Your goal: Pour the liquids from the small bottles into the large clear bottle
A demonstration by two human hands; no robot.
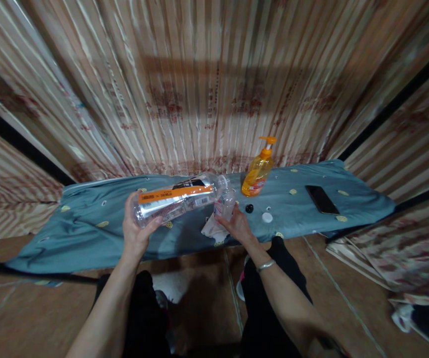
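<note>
My left hand [135, 226] is closed round the base of a large clear plastic bottle [179, 198] with an orange, black and silver label. The bottle is tipped nearly flat, its neck to the right. That neck meets the top of a small clear bottle [226, 201], which my right hand [237, 224] grips low down. Whether liquid passes between them I cannot make out. Under the small bottle lies a whitish cloth or tissue [214, 229]. A black cap [249, 208] and a white cap [267, 217] rest to the right of my right hand.
An orange pump bottle [258, 174] of yellow liquid stands behind the caps. Farther right lies a dark phone [322, 200]. Everything rests on a narrow surface under a blue-green cloth [98, 199], with striped curtains [199, 89] behind and dark poles at both sides.
</note>
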